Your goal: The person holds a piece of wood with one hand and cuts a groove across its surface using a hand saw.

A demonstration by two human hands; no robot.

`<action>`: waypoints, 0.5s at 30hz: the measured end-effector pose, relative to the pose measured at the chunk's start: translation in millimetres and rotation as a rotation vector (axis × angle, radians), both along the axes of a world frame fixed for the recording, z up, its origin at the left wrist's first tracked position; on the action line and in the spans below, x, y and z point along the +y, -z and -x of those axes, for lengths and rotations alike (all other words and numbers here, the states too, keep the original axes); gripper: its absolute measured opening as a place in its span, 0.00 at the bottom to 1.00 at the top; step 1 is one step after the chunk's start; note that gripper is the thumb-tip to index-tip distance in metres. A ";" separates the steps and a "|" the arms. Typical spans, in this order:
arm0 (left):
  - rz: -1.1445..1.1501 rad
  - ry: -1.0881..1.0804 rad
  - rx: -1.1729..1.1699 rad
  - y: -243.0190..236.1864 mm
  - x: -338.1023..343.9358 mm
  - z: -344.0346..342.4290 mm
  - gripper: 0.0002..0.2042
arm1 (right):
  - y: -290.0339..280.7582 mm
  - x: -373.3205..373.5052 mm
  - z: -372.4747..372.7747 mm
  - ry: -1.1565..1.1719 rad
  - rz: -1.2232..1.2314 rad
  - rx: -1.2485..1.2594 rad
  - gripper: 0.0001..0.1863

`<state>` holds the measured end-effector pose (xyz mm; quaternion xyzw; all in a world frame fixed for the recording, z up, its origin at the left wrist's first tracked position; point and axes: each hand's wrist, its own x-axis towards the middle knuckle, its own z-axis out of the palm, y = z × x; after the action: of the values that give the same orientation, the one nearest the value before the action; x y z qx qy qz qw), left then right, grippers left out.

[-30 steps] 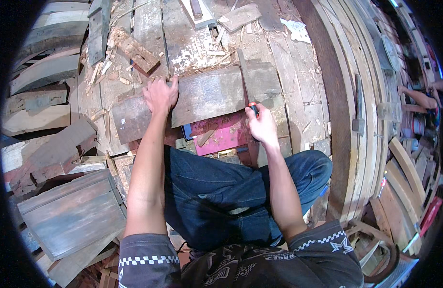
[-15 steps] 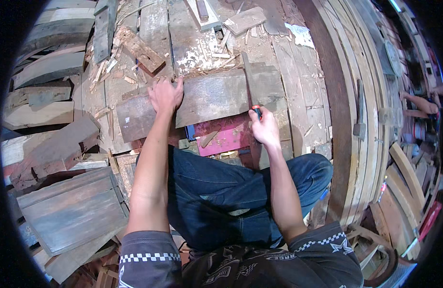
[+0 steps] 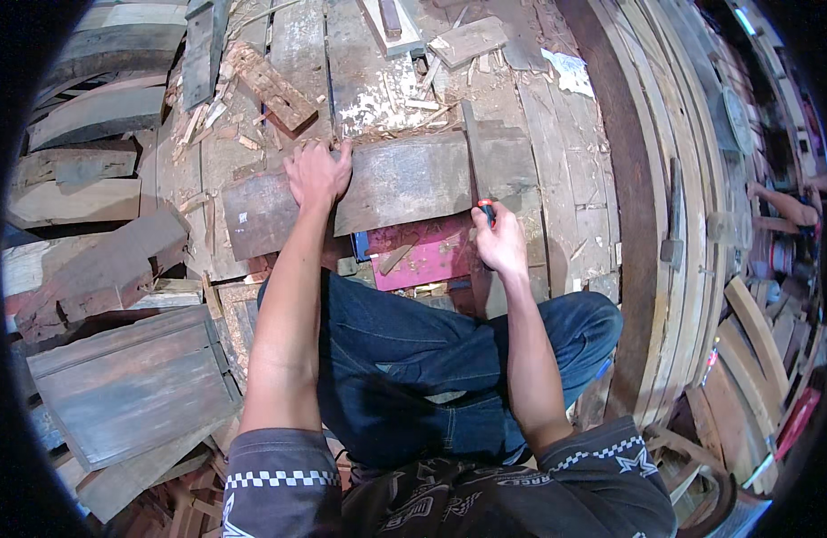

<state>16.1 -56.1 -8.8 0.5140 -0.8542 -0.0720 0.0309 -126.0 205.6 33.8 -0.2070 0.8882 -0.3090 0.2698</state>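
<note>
Grasping a long-bladed tool [image 3: 472,161] by a weathered board [image 3: 404,175]

The right hand's [image 3: 500,240] grip is wrapped round the red-and-black handle [image 3: 488,213], the blade [image 3: 469,130] lying along the board's right end. The left hand [image 3: 317,172] rests on the board near its far edge; from here I can't tell whether it grips. The board lies before the person's bent legs [image 3: 431,336].

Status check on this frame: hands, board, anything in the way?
Left hand on weathered board. Right hand gripping long-bladed tool, blade toward board's right side. Wood scraps strewn beyond board.
</note>
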 end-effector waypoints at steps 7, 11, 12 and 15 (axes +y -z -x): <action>0.009 0.000 0.015 -2.2 2.1 0.7 0.28 | 3.2 0.5 1.2 -0.002 -0.027 -0.010 0.19; 0.010 -0.004 0.016 -2.1 1.0 -1.5 0.28 | -4.2 -2.9 -1.2 -0.001 -0.048 -0.024 0.19; -0.006 -0.008 -0.001 -2.1 0.6 -0.5 0.28 | -2.1 -1.9 -1.0 -0.003 -0.023 -0.004 0.19; -0.030 -0.011 -0.021 -2.7 -0.2 1.4 0.28 | 2.9 0.1 0.1 -0.012 -0.010 0.039 0.18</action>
<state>14.7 -56.3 -6.2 0.5196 -0.8506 -0.0794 0.0147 -126.1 205.7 30.9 -0.2167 0.8935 -0.2991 0.2554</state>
